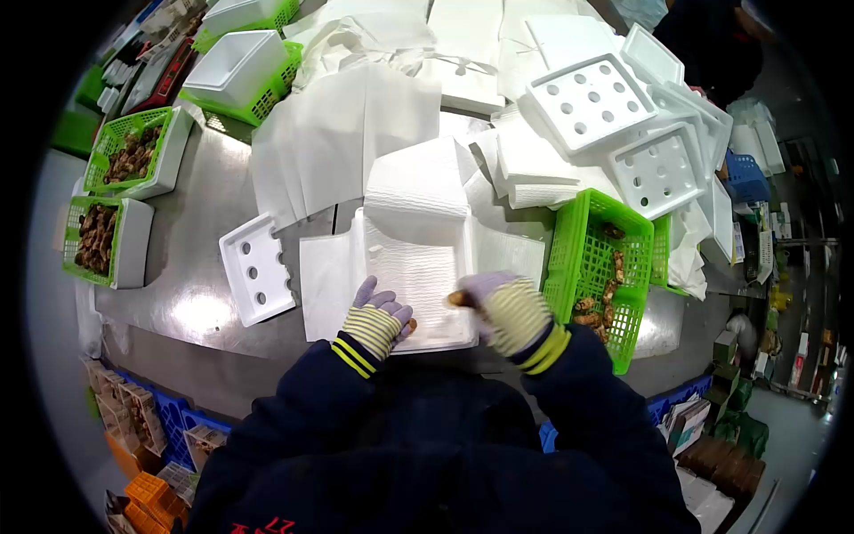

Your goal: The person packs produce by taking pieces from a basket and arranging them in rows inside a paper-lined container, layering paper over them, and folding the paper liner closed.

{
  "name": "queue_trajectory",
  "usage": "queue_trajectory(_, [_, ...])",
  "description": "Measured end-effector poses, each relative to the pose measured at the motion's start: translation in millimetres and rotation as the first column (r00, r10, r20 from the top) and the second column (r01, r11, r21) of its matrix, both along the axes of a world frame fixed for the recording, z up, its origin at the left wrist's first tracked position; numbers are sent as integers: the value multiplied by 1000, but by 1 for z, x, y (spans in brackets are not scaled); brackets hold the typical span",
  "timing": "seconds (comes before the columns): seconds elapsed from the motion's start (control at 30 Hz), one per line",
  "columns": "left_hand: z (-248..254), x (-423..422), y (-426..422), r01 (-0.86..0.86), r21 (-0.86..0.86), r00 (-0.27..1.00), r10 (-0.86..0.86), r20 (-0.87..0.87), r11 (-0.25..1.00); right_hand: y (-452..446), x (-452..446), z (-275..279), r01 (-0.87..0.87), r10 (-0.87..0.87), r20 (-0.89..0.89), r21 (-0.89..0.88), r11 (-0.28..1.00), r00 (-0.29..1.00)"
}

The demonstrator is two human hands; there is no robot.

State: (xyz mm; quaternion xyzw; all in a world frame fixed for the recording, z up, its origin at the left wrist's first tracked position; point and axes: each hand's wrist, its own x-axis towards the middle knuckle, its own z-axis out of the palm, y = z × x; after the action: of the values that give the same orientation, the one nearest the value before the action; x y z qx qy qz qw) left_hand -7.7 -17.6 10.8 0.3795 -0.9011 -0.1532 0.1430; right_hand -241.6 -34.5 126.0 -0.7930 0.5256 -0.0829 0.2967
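A white foam box [358, 254], lined with white paper, lies in front of me with paper flaps spread over its sides. My left hand [374, 322], in a purple and striped glove, is at its near left corner. A small brown mushroom piece [412, 326] shows between thumb and fingers there; the rest is hidden. Over the box's right side, my right hand [511, 307], gloved alike and blurred, is closed on a brown mushroom [460, 298] pointing left. Right of it, a green basket [559, 267] contains several brown mushrooms [610, 294].
A white foam lid with holes [256, 269] lies left of the box. More foam lids [592, 102] and paper sheets [311, 142] are piled behind. Mushroom-filled green baskets [92, 238] stand at the far left. Another person [712, 44] is at the upper right.
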Motion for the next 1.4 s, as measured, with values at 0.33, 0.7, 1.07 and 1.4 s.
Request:
queue_trajectory(0.33, [-4, 2, -2, 44, -43, 995, -40, 94, 998, -8, 43, -56, -492, 579, -512, 310, 813, 634])
queue_trajectory(0.7, [17, -27, -58, -109, 248, 708, -100, 699, 963, -31, 55, -74, -315, 310, -632, 108, 943, 710])
queue_trajectory(1.07, [37, -28, -52, 78, 313, 471, -312, 825, 946, -7, 45, -88, -391, 285, -648, -22, 920, 707])
queue_trajectory(1.4, [27, -3, -21, 108, 65, 912, -125, 390, 992, 3, 47, -55, -396, 364, -460, 29, 918, 810])
